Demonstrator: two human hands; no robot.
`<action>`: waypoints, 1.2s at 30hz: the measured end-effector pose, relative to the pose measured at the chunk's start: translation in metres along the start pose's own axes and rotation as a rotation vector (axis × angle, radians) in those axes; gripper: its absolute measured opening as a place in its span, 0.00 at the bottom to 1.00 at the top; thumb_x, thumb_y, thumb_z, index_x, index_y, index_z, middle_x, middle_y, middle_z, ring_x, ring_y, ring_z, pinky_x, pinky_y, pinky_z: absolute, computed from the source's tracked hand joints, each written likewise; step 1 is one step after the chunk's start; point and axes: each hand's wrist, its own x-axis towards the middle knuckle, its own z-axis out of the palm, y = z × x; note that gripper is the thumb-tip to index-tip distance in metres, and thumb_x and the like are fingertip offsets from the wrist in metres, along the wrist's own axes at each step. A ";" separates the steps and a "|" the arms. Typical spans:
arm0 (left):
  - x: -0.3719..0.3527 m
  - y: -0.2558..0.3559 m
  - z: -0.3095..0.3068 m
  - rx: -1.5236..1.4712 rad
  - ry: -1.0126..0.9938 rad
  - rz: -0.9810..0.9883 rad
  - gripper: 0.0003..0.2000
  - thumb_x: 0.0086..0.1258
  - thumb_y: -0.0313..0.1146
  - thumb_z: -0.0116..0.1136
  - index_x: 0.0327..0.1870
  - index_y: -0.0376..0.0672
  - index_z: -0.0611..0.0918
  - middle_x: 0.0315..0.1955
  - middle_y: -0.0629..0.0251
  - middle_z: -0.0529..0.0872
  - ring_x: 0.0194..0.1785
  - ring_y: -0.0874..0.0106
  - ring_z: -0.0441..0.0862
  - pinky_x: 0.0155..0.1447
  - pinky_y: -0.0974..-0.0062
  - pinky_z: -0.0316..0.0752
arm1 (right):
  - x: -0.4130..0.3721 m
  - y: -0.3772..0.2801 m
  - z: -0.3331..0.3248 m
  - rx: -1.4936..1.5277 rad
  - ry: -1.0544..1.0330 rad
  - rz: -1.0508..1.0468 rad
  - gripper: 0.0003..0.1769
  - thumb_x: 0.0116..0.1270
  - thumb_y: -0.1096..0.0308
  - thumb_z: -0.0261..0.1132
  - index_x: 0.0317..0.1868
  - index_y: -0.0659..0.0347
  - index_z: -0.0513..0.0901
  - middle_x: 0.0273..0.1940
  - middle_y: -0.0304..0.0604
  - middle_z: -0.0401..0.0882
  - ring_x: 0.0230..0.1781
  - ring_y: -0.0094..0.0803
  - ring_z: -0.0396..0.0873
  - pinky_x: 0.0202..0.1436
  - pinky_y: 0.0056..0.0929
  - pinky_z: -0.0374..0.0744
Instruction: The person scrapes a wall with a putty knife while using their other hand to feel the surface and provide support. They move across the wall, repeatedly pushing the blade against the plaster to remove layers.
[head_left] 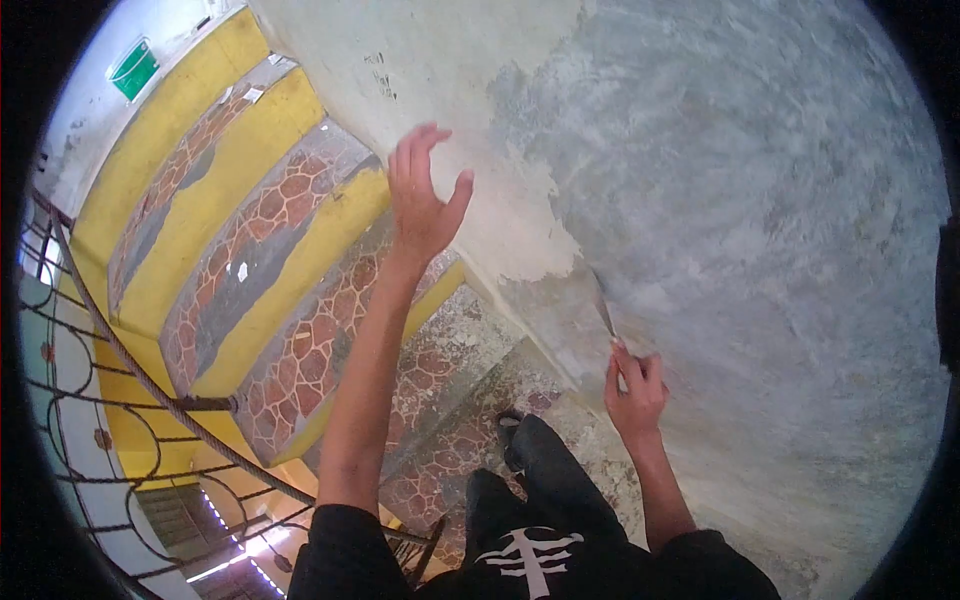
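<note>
My right hand (637,392) grips a putty knife (604,310), its thin blade seen nearly edge-on and pointing up at the wall (720,200). The blade's tip lies close to the border between grey skim coat and paler old paint; whether it touches is hard to tell. My left hand (425,195) is raised with fingers spread and thumb apart, holding nothing. It is in front of the wall's pale lower strip, above the stairs; contact with the wall cannot be made out.
Curved stairs (300,370) with yellow risers and stone-patterned treads climb to the upper left, scattered with pale flakes. A metal railing (150,385) runs along their left side. A green bucket (134,70) stands near the top. My shoe (510,420) rests on a lower step.
</note>
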 end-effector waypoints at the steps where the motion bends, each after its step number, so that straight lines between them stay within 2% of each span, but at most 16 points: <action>1: 0.021 0.002 -0.001 0.069 0.047 0.078 0.26 0.62 0.36 0.65 0.61 0.39 0.73 0.62 0.52 0.73 0.65 0.53 0.68 0.67 0.57 0.61 | 0.000 0.001 -0.006 -0.011 0.024 0.040 0.19 0.58 0.72 0.72 0.51 0.50 0.86 0.29 0.39 0.71 0.18 0.30 0.74 0.21 0.27 0.75; 2: 0.042 0.001 -0.003 0.059 0.038 0.083 0.26 0.62 0.36 0.65 0.61 0.39 0.73 0.62 0.52 0.73 0.65 0.53 0.68 0.67 0.57 0.61 | 0.006 -0.003 0.001 -0.018 0.025 0.054 0.19 0.58 0.72 0.72 0.51 0.50 0.86 0.29 0.39 0.71 0.18 0.30 0.74 0.21 0.27 0.75; 4: 0.076 0.000 -0.004 0.115 0.252 0.368 0.31 0.62 0.44 0.64 0.66 0.45 0.70 0.69 0.52 0.67 0.70 0.53 0.64 0.69 0.53 0.57 | 0.014 -0.010 0.017 -0.033 0.022 0.011 0.18 0.59 0.73 0.71 0.51 0.52 0.86 0.28 0.39 0.71 0.18 0.29 0.72 0.18 0.25 0.73; 5: 0.093 0.000 -0.004 0.103 0.243 0.365 0.31 0.62 0.44 0.64 0.66 0.45 0.70 0.69 0.52 0.67 0.70 0.53 0.64 0.69 0.53 0.57 | 0.020 -0.013 0.015 -0.040 0.016 0.023 0.18 0.59 0.73 0.71 0.51 0.52 0.86 0.28 0.39 0.71 0.18 0.29 0.72 0.18 0.25 0.73; 7: 0.117 -0.003 -0.011 0.123 0.259 0.517 0.36 0.64 0.52 0.61 0.73 0.54 0.65 0.74 0.53 0.59 0.76 0.55 0.56 0.72 0.50 0.48 | 0.024 -0.027 0.012 -0.094 -0.028 0.007 0.18 0.59 0.75 0.71 0.51 0.52 0.86 0.28 0.38 0.71 0.17 0.28 0.71 0.17 0.25 0.71; 10: 0.133 -0.001 -0.024 0.274 0.027 0.522 0.39 0.62 0.57 0.62 0.74 0.57 0.64 0.77 0.53 0.55 0.79 0.56 0.50 0.75 0.49 0.42 | 0.008 -0.031 -0.007 -0.177 -0.034 0.109 0.16 0.61 0.73 0.70 0.51 0.52 0.86 0.29 0.39 0.71 0.18 0.29 0.72 0.19 0.26 0.73; 13: 0.134 -0.015 -0.015 0.280 -0.124 0.545 0.41 0.63 0.62 0.59 0.76 0.62 0.60 0.78 0.55 0.52 0.80 0.57 0.46 0.75 0.48 0.37 | 0.020 -0.050 0.025 -0.147 -0.013 0.131 0.16 0.63 0.69 0.70 0.53 0.52 0.85 0.30 0.41 0.70 0.17 0.32 0.73 0.21 0.29 0.75; 15: 0.139 -0.019 -0.014 0.262 -0.136 0.566 0.42 0.62 0.63 0.58 0.77 0.62 0.59 0.78 0.54 0.50 0.80 0.57 0.46 0.75 0.48 0.36 | 0.034 -0.061 0.041 -0.129 0.015 0.092 0.16 0.64 0.67 0.69 0.53 0.53 0.85 0.30 0.42 0.70 0.17 0.33 0.73 0.20 0.30 0.75; 17: 0.136 -0.022 -0.017 0.249 -0.156 0.604 0.43 0.62 0.63 0.58 0.77 0.61 0.58 0.78 0.54 0.49 0.80 0.57 0.46 0.75 0.47 0.36 | 0.040 -0.074 0.048 -0.101 -0.123 0.136 0.18 0.65 0.67 0.69 0.55 0.53 0.82 0.32 0.43 0.71 0.19 0.36 0.74 0.21 0.31 0.75; 18: 0.137 -0.022 -0.014 0.234 -0.156 0.586 0.43 0.62 0.64 0.59 0.78 0.61 0.57 0.78 0.52 0.48 0.80 0.56 0.45 0.75 0.47 0.37 | 0.044 -0.078 0.047 -0.113 -0.088 0.158 0.18 0.65 0.67 0.69 0.55 0.53 0.82 0.32 0.43 0.71 0.19 0.36 0.74 0.21 0.31 0.75; 21: 0.133 -0.029 -0.005 0.137 -0.143 0.589 0.46 0.60 0.64 0.61 0.78 0.60 0.57 0.78 0.48 0.47 0.80 0.53 0.43 0.74 0.46 0.39 | 0.014 -0.102 0.018 0.005 -0.092 0.329 0.18 0.65 0.67 0.68 0.56 0.53 0.81 0.34 0.45 0.73 0.25 0.40 0.78 0.27 0.35 0.77; 23: 0.138 -0.037 0.010 0.071 -0.101 0.607 0.47 0.59 0.63 0.63 0.78 0.59 0.56 0.78 0.47 0.46 0.80 0.51 0.43 0.74 0.46 0.40 | -0.008 -0.103 0.001 0.023 0.011 0.437 0.19 0.66 0.68 0.67 0.57 0.56 0.80 0.35 0.47 0.76 0.31 0.42 0.78 0.35 0.39 0.78; 26: 0.134 -0.053 0.024 0.040 -0.024 0.667 0.44 0.62 0.66 0.58 0.77 0.59 0.58 0.78 0.47 0.47 0.80 0.50 0.42 0.76 0.46 0.37 | -0.050 -0.101 -0.029 -0.033 0.048 0.497 0.19 0.65 0.69 0.68 0.56 0.60 0.80 0.35 0.47 0.78 0.34 0.44 0.78 0.39 0.41 0.76; 30: 0.137 -0.068 0.043 0.008 0.089 0.745 0.45 0.62 0.68 0.57 0.77 0.59 0.59 0.78 0.47 0.48 0.80 0.49 0.42 0.76 0.46 0.36 | -0.081 -0.098 -0.053 -0.176 0.063 0.511 0.19 0.64 0.69 0.68 0.55 0.63 0.80 0.35 0.47 0.80 0.35 0.43 0.78 0.39 0.40 0.75; 33: 0.141 -0.078 0.048 0.002 0.141 0.799 0.45 0.61 0.70 0.56 0.77 0.58 0.59 0.77 0.47 0.50 0.80 0.48 0.43 0.76 0.45 0.38 | -0.072 -0.100 -0.056 -0.229 0.061 0.593 0.19 0.63 0.70 0.69 0.54 0.62 0.81 0.37 0.47 0.80 0.36 0.43 0.79 0.40 0.39 0.76; 36: 0.143 -0.081 0.051 -0.001 0.176 0.823 0.46 0.61 0.71 0.54 0.78 0.58 0.60 0.77 0.47 0.51 0.79 0.47 0.44 0.76 0.44 0.39 | -0.050 -0.098 -0.043 -0.252 0.109 0.552 0.18 0.62 0.69 0.69 0.53 0.59 0.82 0.38 0.46 0.81 0.36 0.43 0.79 0.39 0.39 0.76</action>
